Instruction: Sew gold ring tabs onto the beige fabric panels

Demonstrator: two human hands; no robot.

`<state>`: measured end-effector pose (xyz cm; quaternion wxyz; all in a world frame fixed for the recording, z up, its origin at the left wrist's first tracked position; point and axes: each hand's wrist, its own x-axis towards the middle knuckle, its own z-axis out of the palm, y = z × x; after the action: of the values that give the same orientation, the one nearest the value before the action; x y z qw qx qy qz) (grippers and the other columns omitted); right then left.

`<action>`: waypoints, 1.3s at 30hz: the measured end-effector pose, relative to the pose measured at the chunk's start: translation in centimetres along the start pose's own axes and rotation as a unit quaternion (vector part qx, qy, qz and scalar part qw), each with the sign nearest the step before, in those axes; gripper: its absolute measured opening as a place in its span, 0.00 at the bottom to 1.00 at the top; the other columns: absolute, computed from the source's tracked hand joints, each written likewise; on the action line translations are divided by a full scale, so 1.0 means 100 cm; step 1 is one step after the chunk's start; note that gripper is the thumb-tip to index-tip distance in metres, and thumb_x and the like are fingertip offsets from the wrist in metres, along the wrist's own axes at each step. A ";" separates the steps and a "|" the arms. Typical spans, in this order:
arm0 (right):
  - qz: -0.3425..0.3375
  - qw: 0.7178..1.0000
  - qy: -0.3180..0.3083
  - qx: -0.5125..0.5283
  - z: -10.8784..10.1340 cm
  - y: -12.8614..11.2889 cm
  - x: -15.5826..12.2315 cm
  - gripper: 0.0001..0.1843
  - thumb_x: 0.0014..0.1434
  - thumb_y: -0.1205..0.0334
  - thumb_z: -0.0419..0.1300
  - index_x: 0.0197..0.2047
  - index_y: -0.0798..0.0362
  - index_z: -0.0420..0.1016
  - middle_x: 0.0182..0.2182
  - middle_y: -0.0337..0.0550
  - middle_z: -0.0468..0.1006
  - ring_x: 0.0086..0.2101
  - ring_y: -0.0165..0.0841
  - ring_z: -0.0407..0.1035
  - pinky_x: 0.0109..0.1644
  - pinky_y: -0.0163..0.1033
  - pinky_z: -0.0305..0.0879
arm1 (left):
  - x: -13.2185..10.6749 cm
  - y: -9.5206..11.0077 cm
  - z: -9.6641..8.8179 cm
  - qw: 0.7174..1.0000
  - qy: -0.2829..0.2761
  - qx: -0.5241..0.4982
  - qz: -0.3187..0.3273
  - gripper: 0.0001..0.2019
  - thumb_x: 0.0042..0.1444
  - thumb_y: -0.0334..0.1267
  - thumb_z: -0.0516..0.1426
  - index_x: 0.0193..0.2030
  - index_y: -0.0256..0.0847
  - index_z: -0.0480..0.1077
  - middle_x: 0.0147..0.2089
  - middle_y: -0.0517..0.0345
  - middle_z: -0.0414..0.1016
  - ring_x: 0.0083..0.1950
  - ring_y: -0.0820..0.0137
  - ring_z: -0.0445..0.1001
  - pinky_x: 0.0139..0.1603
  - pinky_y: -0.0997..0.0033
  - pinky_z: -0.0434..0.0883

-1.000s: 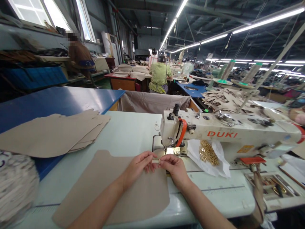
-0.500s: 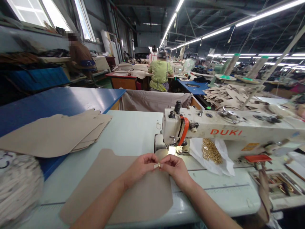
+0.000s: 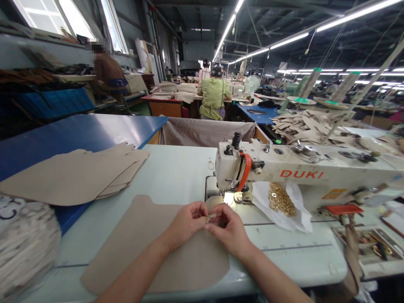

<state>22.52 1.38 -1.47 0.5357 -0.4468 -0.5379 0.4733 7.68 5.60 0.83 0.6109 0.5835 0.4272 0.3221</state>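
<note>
Pinching small pale tab [image 3: 216,216] in narrow grip of left hand [image 3: 188,223] and right hand [image 3: 231,230]; might drop if loosened.

PLACE: sewing workshop, as I see it | my 1 o'clock: sewing machine [image 3: 271,162] marked DUKI; thread cones [image 3: 311,84] farther off | 12 o'clock: beige cut panel [image 3: 192,265] close before me; co-worker [image 3: 212,94] in green well beyond | 10 o'clock: stack of similar panels [image 3: 69,172] | overhead, towards 1 o'clock: long strip lights [image 3: 356,16]
</note>
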 end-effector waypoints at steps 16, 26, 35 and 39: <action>-0.100 0.987 0.024 -0.127 -0.003 0.000 0.001 0.06 0.51 0.71 0.57 0.28 0.51 0.71 0.30 0.41 0.75 0.32 0.32 0.68 0.36 0.35 0.63 | 0.004 -0.009 -0.002 0.996 0.037 0.027 0.079 0.05 0.41 0.34 0.57 0.23 0.41 0.63 0.28 0.62 0.69 0.33 0.70 0.69 0.36 0.72 0.65; -0.130 0.973 0.022 -0.189 -0.001 -0.005 -0.001 0.07 0.51 0.70 0.59 0.34 0.51 0.73 0.36 0.44 0.74 0.37 0.34 0.68 0.41 0.37 0.64 | 0.001 -0.010 0.001 0.986 0.084 0.104 0.097 0.02 0.42 0.32 0.55 0.25 0.41 0.65 0.27 0.62 0.71 0.31 0.70 0.71 0.35 0.72 0.68; -0.094 0.978 0.059 -0.174 -0.001 -0.002 0.001 0.07 0.53 0.69 0.57 0.27 0.51 0.74 0.34 0.43 0.74 0.35 0.34 0.69 0.39 0.37 0.64 | 0.001 -0.012 0.002 0.981 0.109 0.126 0.101 0.01 0.43 0.33 0.56 0.25 0.41 0.67 0.27 0.62 0.73 0.31 0.69 0.72 0.35 0.72 0.69; -0.110 0.977 0.053 -0.175 -0.002 -0.004 0.002 0.07 0.52 0.70 0.56 0.26 0.51 0.72 0.31 0.42 0.74 0.34 0.33 0.68 0.39 0.37 0.63 | 0.001 -0.011 0.002 0.984 0.102 0.105 0.103 0.01 0.43 0.34 0.56 0.24 0.41 0.67 0.27 0.62 0.72 0.31 0.69 0.71 0.35 0.72 0.68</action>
<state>22.72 1.52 -1.02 0.5260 -0.4961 -0.6289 0.2858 7.82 5.51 -0.30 0.4637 0.6491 0.4563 0.3943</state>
